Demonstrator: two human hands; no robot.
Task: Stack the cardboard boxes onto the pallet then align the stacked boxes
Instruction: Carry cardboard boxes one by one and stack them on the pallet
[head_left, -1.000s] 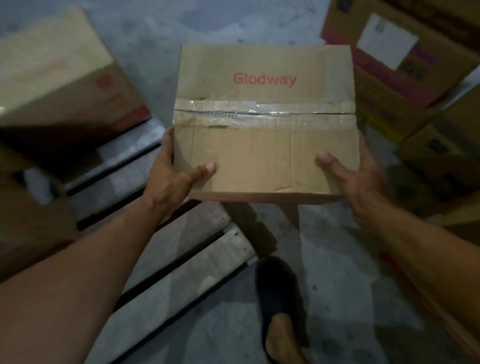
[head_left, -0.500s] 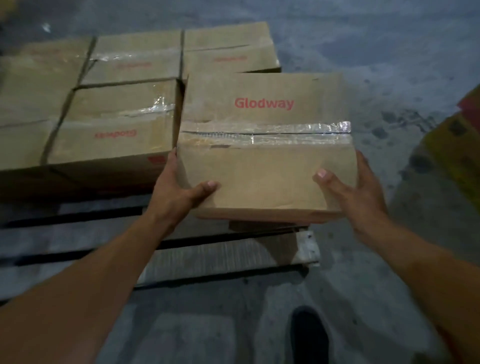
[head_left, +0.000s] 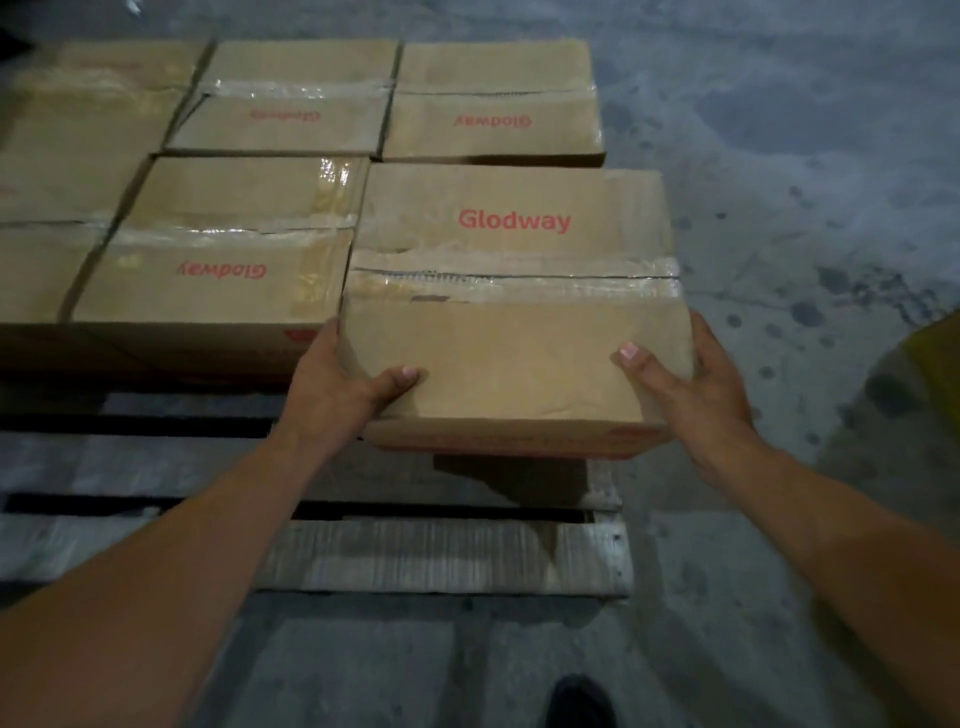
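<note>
Two grips, left hand (head_left: 337, 384) and right hand (head_left: 696, 400), clasp the box (head_left: 514, 343) over the pallet (head_left: 441, 556); stacked boxes (head_left: 223, 249) flank its left.

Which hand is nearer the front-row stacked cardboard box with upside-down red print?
Left. The left hand grips the carried brown cardboard box beside that stacked box; the right hand grips its far right side.

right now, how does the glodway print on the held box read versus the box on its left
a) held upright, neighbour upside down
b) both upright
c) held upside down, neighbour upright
a: the held box reads upright to the camera, the neighbouring box upside down.
</note>
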